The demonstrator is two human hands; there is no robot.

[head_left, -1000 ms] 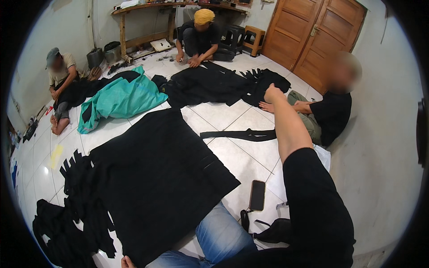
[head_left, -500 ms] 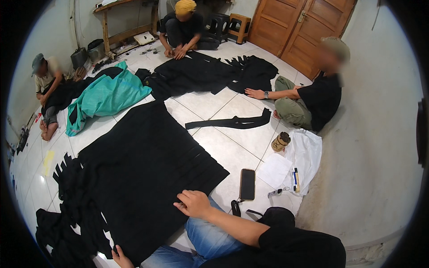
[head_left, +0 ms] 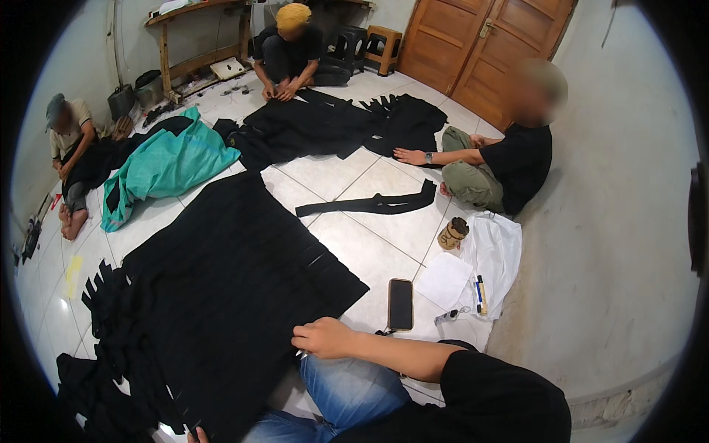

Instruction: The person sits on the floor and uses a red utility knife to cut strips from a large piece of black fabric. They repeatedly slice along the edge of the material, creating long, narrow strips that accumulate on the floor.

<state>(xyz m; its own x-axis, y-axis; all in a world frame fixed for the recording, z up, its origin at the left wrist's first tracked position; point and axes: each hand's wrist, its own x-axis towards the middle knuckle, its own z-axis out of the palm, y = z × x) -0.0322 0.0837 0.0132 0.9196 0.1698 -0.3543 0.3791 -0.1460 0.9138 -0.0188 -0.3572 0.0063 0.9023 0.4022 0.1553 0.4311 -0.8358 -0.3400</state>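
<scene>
Back from its earlier reach to the far right, our right hand (head_left: pixel 321 338) now curls at the near right edge of the black cloth (head_left: pixel 221 295), though we cannot tell what it grasps. Our left hand (head_left: pixel 198 436), largely cut off, meets the cloth's near left edge, its grip unclear; the cloth spreads across the floor (head_left: pixel 362 240), left of the phone (head_left: pixel 400 304).

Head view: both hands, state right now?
Left hand: at the edge of the black cloth, mostly cut off by the frame; grip cannot be told.
Right hand: curled, beside the black cloth; cannot tell what it holds.
</scene>
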